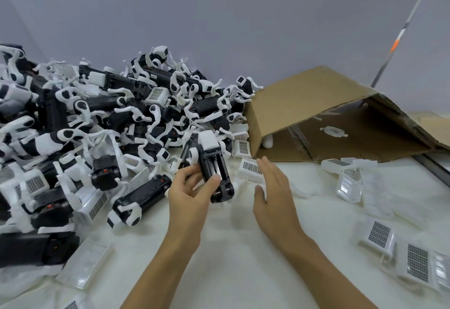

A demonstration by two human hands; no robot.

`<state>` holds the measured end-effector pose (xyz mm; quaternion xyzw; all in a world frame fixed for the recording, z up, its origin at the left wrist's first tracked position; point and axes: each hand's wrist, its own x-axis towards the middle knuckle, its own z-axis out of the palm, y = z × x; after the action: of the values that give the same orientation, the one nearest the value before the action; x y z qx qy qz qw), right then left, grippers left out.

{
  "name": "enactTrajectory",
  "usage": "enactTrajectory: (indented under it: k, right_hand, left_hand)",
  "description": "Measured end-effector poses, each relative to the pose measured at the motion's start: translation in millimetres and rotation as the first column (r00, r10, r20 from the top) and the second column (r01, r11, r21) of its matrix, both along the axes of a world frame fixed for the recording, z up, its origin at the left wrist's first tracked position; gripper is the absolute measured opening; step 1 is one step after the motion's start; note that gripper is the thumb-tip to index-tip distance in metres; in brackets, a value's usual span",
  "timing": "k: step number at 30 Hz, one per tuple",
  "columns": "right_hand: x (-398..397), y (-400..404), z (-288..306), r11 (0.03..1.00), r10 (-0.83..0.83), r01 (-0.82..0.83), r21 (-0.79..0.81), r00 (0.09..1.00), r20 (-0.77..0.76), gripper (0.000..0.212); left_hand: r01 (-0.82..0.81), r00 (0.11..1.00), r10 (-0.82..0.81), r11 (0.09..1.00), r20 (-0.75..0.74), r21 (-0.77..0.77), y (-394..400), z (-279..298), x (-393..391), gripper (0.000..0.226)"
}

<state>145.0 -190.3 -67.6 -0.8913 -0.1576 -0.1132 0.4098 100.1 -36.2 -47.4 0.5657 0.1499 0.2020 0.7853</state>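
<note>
My left hand [188, 193] grips a black and white toy body [213, 162] by its black lower part, thumb pressed on the open battery bay, where a spring shows. The toy is held just above the white table [231, 248], white end pointing away from me. My right hand [274, 187] hovers to the right of the toy with fingers straight and holds nothing. A white grille cover [252, 168] lies on the table just beyond its fingertips.
A big heap of black and white toy bodies [97, 126] fills the left and back. A tipped cardboard box [328, 118] lies open at the back right. Several clear and white grille covers [379, 235] lie scattered at the right and along the near left.
</note>
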Motion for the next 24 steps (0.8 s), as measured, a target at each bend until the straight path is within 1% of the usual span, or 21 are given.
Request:
enactTrajectory:
  k: [2, 3, 5, 7, 9, 11, 12, 13, 14, 15, 16, 17, 20, 22, 23, 24]
  right_hand:
    - [12.5, 2.2, 0.6, 0.989, -0.014, 0.004, -0.146, 0.998, -0.066, 0.061]
    - [15.6, 2.9, -0.7, 0.981, -0.038, 0.023, -0.195, 0.997, -0.071, 0.058]
    - [17.0, 2.4, -4.2, 0.982, -0.090, 0.083, -0.168, 0.995, -0.032, 0.050]
    - [15.8, 0.1, -7.6, 0.987, -0.127, 0.125, -0.101, 0.992, -0.021, 0.051]
    - [15.9, -3.8, -9.4, 0.990, -0.134, 0.133, -0.048, 0.990, -0.031, 0.052]
    - [14.0, -5.1, -3.9, 0.987, -0.142, 0.145, 0.070, 0.988, -0.054, 0.045]
    - [12.6, -5.6, 0.1, 0.970, -0.134, 0.150, 0.191, 0.987, -0.093, 0.038]
    - [10.9, -6.1, 4.9, 0.926, -0.088, 0.136, 0.352, 0.985, -0.149, 0.029]
    - [9.2, -7.5, 9.9, 0.845, 0.009, 0.102, 0.526, 0.979, -0.205, 0.022]
    - [7.4, -9.2, 15.1, 0.739, 0.127, 0.068, 0.671, 0.963, -0.236, 0.019]
    - [5.6, -10.5, 18.3, 0.650, 0.225, 0.036, 0.759, 0.945, -0.238, 0.021]
    - [3.2, -10.2, 20.5, 0.618, 0.290, -0.008, 0.787, 0.932, -0.218, 0.024]
    - [-6.8, -2.6, 18.2, 0.695, 0.362, -0.139, 0.705, 0.915, -0.176, 0.032]
    - [-8.5, -0.2, 16.3, 0.687, 0.388, -0.152, 0.710, 0.904, -0.181, 0.026]
    - [-8.3, -0.4, 16.6, 0.676, 0.390, -0.145, 0.722, 0.902, -0.184, 0.026]
    - [-8.4, -1.4, 16.8, 0.672, 0.389, -0.140, 0.727, 0.902, -0.186, 0.035]
  left_hand:
    - [-0.011, 1.000, 0.010, 0.999, 0.015, 0.036, -0.2, -2.8, 0.1, 0.029]
    - [-0.017, 1.000, 0.016, 0.999, 0.020, 0.041, 0.9, -3.5, 0.3, 0.029]
    - [-0.035, 0.999, 0.033, 0.998, 0.031, 0.058, 3.2, -4.4, 1.6, 0.028]
    - [-0.044, 0.998, 0.040, 0.996, 0.043, 0.080, 3.9, -6.3, 2.3, 0.026]
    - [-0.028, 0.999, 0.026, 0.998, 0.045, 0.063, 4.0, -6.1, 2.3, 0.027]
    - [0.005, 0.999, -0.005, 1.000, 0.042, 0.002, 4.9, -4.6, 3.3, 0.035]
    - [0.019, 0.999, -0.017, 0.999, 0.044, -0.034, 5.5, -4.0, 3.6, 0.040]
    - [0.024, 0.999, -0.021, 0.998, 0.049, -0.058, 6.1, -4.0, 4.0, 0.041]
    - [0.020, 0.998, -0.017, 0.998, 0.056, -0.062, 6.6, -4.7, 4.5, 0.039]
    - [0.013, 0.998, -0.010, 0.999, 0.064, -0.047, 6.2, -5.5, 4.7, 0.034]
    - [0.012, 0.997, -0.011, 1.000, 0.075, -0.019, 4.7, -5.7, 3.9, 0.029]
    - [0.020, 0.996, -0.021, 1.000, 0.088, 0.016, 2.3, -5.6, 2.4, 0.025]
    - [0.062, 0.989, -0.078, 0.990, 0.126, 0.127, -7.4, -5.3, -2.8, 0.023]
    - [0.056, 0.985, -0.080, 0.986, 0.150, 0.159, -10.5, -2.8, -5.2, 0.023]
    - [0.050, 0.984, -0.077, 0.986, 0.163, 0.161, -10.7, -2.0, -5.6, 0.023]
    - [0.050, 0.981, -0.078, 0.986, 0.176, 0.159, -10.4, -1.4, -6.2, 0.023]
